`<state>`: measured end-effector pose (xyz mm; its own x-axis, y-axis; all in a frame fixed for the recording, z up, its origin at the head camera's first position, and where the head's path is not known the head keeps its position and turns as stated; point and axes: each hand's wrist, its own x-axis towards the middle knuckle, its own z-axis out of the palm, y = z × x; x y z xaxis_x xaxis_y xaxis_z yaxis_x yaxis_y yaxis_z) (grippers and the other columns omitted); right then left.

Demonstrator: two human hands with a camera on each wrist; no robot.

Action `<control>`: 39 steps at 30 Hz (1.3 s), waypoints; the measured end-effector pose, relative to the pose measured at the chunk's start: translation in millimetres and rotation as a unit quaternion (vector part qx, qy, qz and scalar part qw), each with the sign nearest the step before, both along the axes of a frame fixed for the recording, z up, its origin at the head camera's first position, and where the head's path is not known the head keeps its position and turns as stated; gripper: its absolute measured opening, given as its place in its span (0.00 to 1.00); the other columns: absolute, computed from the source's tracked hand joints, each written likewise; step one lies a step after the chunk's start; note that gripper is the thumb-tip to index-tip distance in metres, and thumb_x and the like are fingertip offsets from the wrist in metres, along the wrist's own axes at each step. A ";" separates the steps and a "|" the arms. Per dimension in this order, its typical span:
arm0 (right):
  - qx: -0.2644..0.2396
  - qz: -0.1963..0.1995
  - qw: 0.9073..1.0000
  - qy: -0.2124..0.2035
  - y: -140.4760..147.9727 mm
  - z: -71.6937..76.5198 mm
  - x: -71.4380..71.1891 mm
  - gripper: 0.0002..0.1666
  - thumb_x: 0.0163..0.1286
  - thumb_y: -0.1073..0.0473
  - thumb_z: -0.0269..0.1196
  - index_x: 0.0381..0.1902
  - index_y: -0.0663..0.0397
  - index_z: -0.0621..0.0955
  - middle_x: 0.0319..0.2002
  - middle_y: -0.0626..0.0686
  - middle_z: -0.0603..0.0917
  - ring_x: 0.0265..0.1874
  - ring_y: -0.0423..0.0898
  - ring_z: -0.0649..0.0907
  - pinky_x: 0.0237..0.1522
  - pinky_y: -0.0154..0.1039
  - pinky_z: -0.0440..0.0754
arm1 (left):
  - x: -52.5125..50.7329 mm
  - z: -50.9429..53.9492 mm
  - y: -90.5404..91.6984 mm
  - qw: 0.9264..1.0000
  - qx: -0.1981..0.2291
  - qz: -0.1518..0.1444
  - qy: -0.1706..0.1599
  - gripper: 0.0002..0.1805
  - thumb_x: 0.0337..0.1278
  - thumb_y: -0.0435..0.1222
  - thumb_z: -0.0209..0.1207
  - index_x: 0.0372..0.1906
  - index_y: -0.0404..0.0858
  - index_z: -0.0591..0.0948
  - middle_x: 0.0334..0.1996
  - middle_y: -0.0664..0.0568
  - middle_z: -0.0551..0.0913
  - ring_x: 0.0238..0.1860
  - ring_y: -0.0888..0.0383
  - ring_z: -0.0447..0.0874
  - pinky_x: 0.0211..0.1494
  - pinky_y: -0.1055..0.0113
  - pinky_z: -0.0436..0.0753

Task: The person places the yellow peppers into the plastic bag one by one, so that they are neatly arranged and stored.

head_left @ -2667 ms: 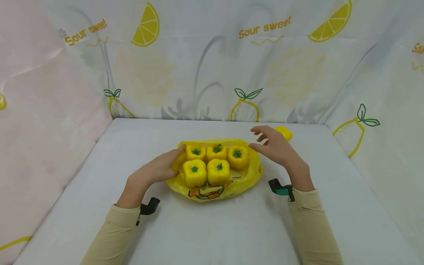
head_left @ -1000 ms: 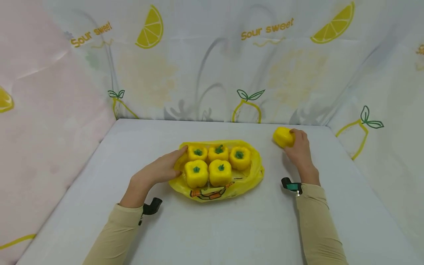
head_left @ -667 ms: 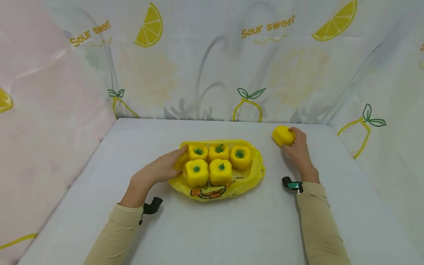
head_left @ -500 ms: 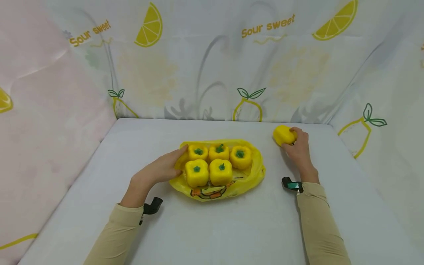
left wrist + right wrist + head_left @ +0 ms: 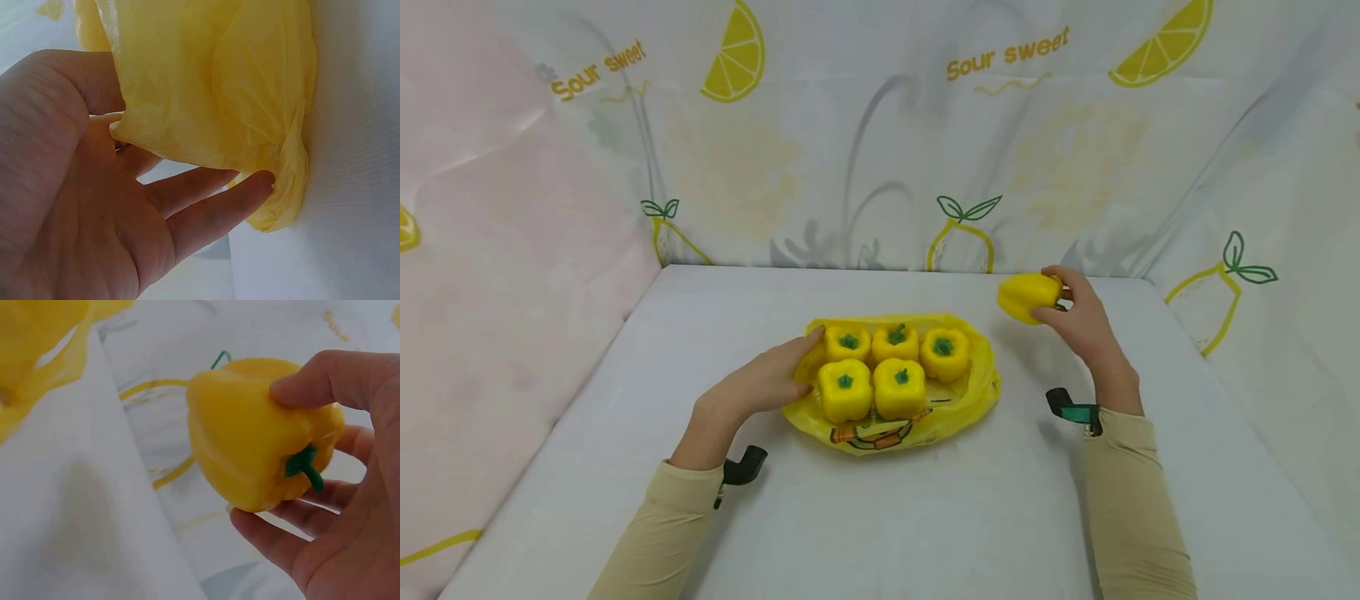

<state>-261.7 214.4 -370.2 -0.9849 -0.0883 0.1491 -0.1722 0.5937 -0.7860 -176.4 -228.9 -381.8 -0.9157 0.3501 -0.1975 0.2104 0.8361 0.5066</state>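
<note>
In the head view, my right hand (image 5: 1081, 315) holds a yellow bell pepper (image 5: 1026, 297) above the back right of the table. The right wrist view shows the thumb on one side of this pepper (image 5: 244, 431), fingers on the other, and its green stem towards the palm. My left hand (image 5: 767, 377) rests at the left rim of a yellow plastic bag (image 5: 958, 414), thumb and fingers spread and fairly straight. In the left wrist view, the bag (image 5: 187, 94) hides the thumb tip and some fingertips. Several yellow bell peppers (image 5: 846, 393) sit inside the bag, most stems upward.
A white-covered table (image 5: 880, 525) lies under everything. Cloth walls with lemon prints (image 5: 865, 142) enclose it at the back and both sides. Each wrist wears a black camera mount (image 5: 745, 465).
My right hand moved from beside the bag to the lone bell pepper, took hold of it, and has now raised it slightly leftward. The left hand stays at the bag's rim.
</note>
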 end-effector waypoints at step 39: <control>0.302 0.251 0.916 -0.080 -114.5 50.4 86.3 0.37 0.54 0.63 0.64 0.66 0.51 0.73 0.65 0.52 0.77 0.60 0.51 0.77 0.65 0.53 0.75 | 0.2 0.1 0.1 1.000 -0.002 -0.005 0.006 0.44 0.59 0.31 0.53 0.80 0.37 0.50 0.78 0.41 0.58 0.78 0.40 0.55 0.79 0.42 0.57</control>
